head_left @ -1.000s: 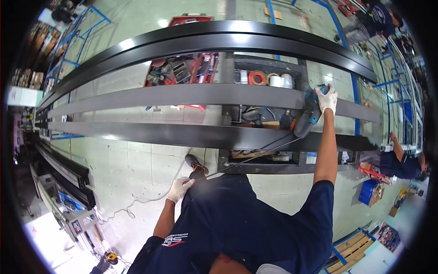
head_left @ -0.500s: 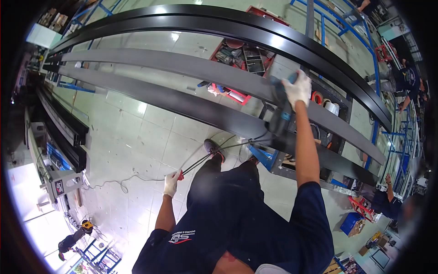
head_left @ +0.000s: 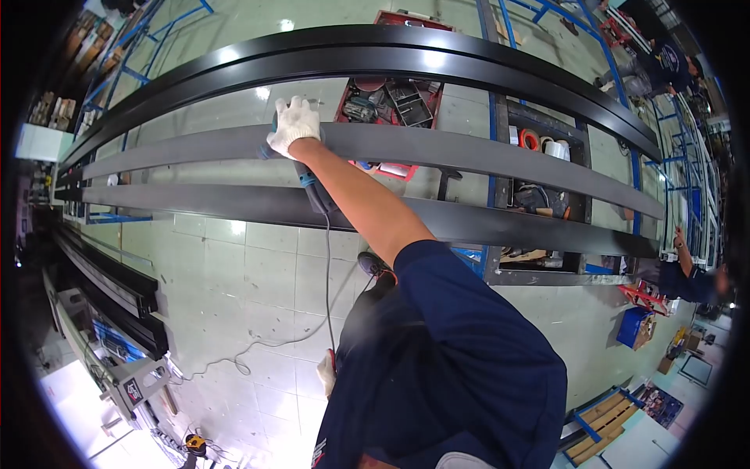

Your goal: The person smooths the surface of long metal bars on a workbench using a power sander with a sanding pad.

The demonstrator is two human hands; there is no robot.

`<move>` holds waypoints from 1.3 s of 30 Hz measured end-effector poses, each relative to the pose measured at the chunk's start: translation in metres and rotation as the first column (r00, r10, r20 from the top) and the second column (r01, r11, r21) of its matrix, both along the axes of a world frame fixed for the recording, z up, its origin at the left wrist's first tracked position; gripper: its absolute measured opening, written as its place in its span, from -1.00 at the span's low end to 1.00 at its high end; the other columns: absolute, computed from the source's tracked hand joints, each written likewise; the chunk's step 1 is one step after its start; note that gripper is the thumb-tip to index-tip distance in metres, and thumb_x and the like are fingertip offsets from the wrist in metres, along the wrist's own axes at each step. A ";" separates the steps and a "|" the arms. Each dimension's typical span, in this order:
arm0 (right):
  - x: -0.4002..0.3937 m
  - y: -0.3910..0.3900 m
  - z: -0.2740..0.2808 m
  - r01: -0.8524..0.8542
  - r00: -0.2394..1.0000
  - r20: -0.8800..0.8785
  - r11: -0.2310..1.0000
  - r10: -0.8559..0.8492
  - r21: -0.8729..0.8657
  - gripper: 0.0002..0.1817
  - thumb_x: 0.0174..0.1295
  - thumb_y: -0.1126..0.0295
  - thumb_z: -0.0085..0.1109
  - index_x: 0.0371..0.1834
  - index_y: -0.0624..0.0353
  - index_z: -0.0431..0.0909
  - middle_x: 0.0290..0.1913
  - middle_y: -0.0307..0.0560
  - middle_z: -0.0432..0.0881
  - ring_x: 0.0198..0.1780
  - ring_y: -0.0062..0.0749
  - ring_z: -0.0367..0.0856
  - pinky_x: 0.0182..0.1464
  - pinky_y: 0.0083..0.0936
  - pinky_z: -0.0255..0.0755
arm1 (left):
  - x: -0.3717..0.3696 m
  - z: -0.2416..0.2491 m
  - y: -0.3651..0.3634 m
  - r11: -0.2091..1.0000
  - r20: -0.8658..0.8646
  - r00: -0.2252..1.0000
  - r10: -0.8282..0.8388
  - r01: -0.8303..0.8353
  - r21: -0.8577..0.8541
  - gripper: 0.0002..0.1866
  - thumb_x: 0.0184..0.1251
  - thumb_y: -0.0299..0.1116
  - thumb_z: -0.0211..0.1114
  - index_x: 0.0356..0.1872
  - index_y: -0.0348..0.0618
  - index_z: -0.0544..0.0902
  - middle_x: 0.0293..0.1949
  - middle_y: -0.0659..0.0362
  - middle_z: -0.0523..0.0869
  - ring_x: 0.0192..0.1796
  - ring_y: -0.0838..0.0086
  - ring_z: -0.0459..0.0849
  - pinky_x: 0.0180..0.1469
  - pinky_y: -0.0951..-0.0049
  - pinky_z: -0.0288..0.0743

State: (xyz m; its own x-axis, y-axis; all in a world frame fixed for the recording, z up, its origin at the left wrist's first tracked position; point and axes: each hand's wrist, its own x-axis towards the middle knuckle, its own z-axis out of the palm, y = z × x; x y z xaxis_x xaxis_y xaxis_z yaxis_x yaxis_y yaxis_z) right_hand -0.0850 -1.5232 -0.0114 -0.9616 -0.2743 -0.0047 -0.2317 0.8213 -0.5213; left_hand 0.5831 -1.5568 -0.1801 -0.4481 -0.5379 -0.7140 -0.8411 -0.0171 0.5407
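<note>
My right hand (head_left: 297, 127), in a white glove, is wrapped over the head of a corded power tool (head_left: 312, 187) with a dark body and teal parts. The tool sits on the grey upper bar (head_left: 437, 147), its body reaching down across the lower dark bar (head_left: 453, 223). My left hand (head_left: 326, 373), also gloved, is low beside my body and holds the tool's cable (head_left: 328, 289); its fingers are partly hidden by my shirt. Beyond the grey bar lies a long glossy black profile (head_left: 351, 64).
A red toolbox (head_left: 388, 102) stands behind the grey bar. Rolls of tape (head_left: 530, 139) lie in a dark frame at right. Black profiles (head_left: 117, 281) are stacked at left. Co-workers (head_left: 668, 66) (head_left: 687, 277) are at the right edge.
My right hand and the tool have moved far left along the grey bar. My left hand has dropped lower and closer to my body. The view has shifted.
</note>
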 end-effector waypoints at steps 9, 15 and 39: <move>0.005 0.162 0.008 0.017 0.998 -0.058 0.986 -0.008 0.166 -0.07 0.27 -0.15 0.52 0.63 0.16 0.60 0.59 0.18 0.65 0.64 0.17 0.57 0.65 0.03 0.49 | -0.042 0.015 0.005 0.991 -0.101 0.994 0.035 -0.022 0.128 -0.30 0.77 0.20 0.35 -0.37 -0.35 0.75 -0.45 0.19 0.73 -0.31 0.48 0.64 -0.16 0.27 0.50; 0.011 0.379 -0.025 0.290 0.949 -0.161 0.950 -0.270 0.117 -0.08 0.24 -0.06 0.57 0.66 0.05 0.53 0.48 0.38 0.66 0.49 0.35 0.65 0.58 0.08 0.52 | -0.107 -0.006 -0.026 0.988 -0.181 0.981 -0.070 0.093 0.122 -0.37 0.72 0.17 0.43 -0.06 -0.38 0.93 -0.27 0.10 0.93 -0.15 0.48 0.84 0.07 0.34 0.70; 0.044 0.826 -0.043 0.649 0.732 -0.090 0.651 -0.676 0.393 -0.10 0.28 -0.11 0.59 0.68 -0.08 0.56 0.49 0.35 0.71 0.49 0.35 0.71 0.53 0.10 0.58 | -0.149 0.072 0.239 0.850 -0.166 0.844 -0.510 0.525 0.055 -0.50 0.66 0.10 0.49 -0.06 -0.24 0.92 -0.19 0.00 0.92 -0.12 0.29 0.86 0.05 0.18 0.68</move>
